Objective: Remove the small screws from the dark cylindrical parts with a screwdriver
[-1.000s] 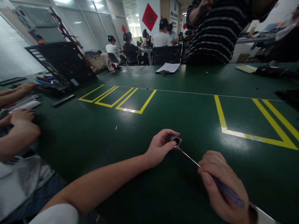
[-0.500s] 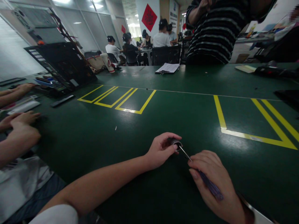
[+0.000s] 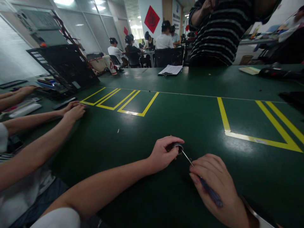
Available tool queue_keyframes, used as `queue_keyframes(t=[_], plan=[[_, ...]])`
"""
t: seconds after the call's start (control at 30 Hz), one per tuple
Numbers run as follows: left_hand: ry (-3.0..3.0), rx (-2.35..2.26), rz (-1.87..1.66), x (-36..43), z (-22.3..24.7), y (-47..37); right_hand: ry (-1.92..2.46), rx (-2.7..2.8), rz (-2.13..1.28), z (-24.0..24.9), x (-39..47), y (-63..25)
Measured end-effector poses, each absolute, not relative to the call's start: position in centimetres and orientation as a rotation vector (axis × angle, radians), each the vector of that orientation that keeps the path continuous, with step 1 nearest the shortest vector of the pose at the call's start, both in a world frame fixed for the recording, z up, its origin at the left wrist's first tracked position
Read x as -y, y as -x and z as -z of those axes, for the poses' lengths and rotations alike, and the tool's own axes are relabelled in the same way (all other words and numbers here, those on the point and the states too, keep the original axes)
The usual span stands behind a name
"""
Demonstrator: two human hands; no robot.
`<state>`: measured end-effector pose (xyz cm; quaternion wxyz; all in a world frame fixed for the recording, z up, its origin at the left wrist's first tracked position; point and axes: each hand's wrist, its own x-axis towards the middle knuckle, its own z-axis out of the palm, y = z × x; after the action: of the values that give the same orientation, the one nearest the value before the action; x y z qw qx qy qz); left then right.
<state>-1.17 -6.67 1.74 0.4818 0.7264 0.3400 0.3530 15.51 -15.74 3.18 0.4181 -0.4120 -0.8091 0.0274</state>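
Note:
Between its thumb and fingers, my left hand (image 3: 163, 154) holds a small round metal ring-like part (image 3: 178, 146) just above the green table (image 3: 133, 139). My right hand (image 3: 217, 183) is wrapped round the purplish handle of a thin screwdriver (image 3: 210, 191). The screwdriver's metal shaft points up and left, and its tip reaches the opening of the round part. Whether the tip touches the inside cannot be made out. My fingers cover much of the part's outer side.
Yellow tape outlines (image 3: 130, 113) mark the table. Another person's hands (image 3: 74, 110) reach in at the left, near a black equipment frame (image 3: 64, 68). A clipboard with paper (image 3: 171, 69) lies at the far edge, before a person in a striped shirt (image 3: 215, 34).
The neighbouring person's hands have moved right and forward, to the tape's left corner. My right hand and the screwdriver have shifted slightly left; my left hand has barely moved.

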Motion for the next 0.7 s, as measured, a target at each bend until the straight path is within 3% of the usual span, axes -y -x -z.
queue_keyframes(t=[0.53, 0.7], plan=[[-1.829, -0.868, -0.877, 6.68, -1.93, 1.18, 1.043, 2.059, 0.0, -3.32, 15.69, -15.2], [-1.811, -0.879, -0.838, 6.48, -1.26, 1.31, 1.033, 1.935, -0.198, -3.45, 16.04, -15.87]])
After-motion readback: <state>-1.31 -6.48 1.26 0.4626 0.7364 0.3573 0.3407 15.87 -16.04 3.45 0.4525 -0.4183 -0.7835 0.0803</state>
